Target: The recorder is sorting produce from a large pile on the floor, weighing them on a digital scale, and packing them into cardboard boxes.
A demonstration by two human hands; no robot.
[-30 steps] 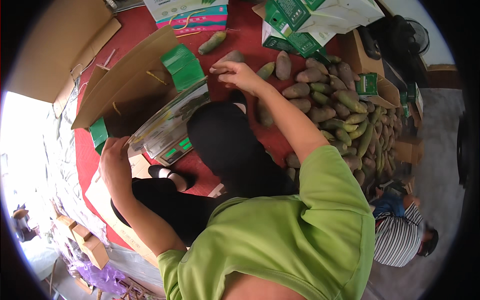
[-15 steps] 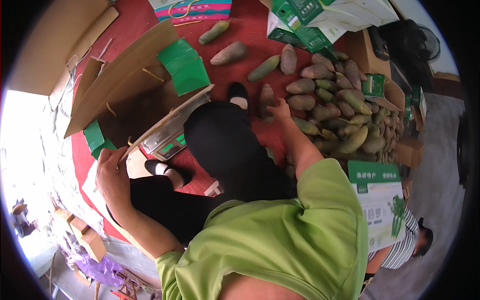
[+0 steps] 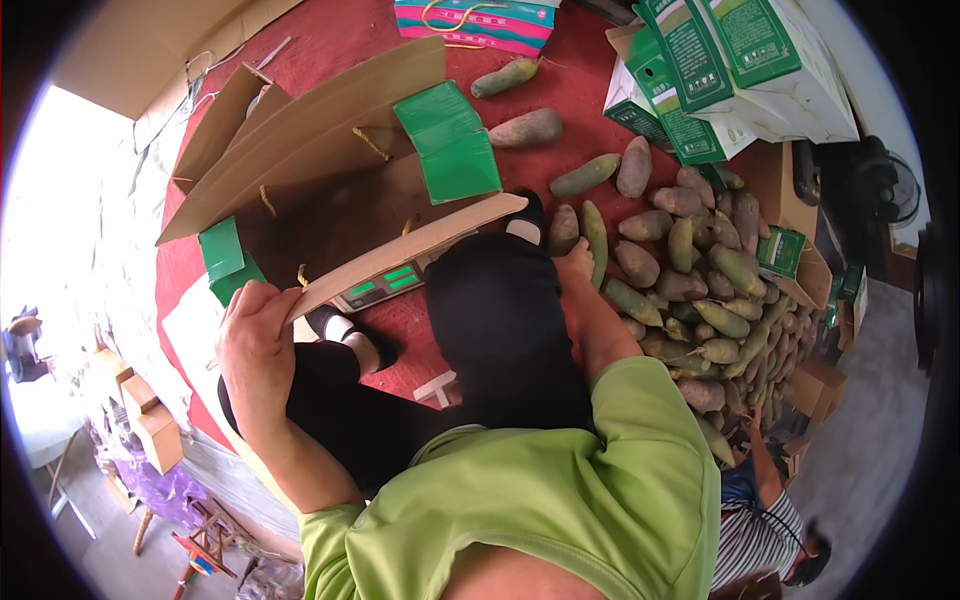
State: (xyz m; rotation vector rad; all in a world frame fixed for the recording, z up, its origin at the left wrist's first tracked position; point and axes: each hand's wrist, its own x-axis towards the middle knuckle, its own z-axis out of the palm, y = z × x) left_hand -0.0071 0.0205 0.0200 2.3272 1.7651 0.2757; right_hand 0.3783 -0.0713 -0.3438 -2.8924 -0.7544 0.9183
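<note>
From my remote seat, I see the right hand (image 3: pixel 575 265) has dropped from the far gourds to the near edge of the heap, closing on a long green gourd (image 3: pixel 594 232). The left hand (image 3: pixel 258 340) still grips the open cardboard box (image 3: pixel 330 180) by its flap, above the scale (image 3: pixel 385 284).

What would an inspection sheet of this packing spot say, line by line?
Surface: red mat, partly covered.
Job's things: open cardboard box with green flaps; heap of green-brown vegetables.
Clutter: scale under the flap; printed green-white cartons; striped box.
Hands: left hand grips the box flap; right hand rests on the heap, grip unclear.
Cables: nothing seen.
Surroundings: fan; another person's striped sleeve; small boxes at left.
</note>
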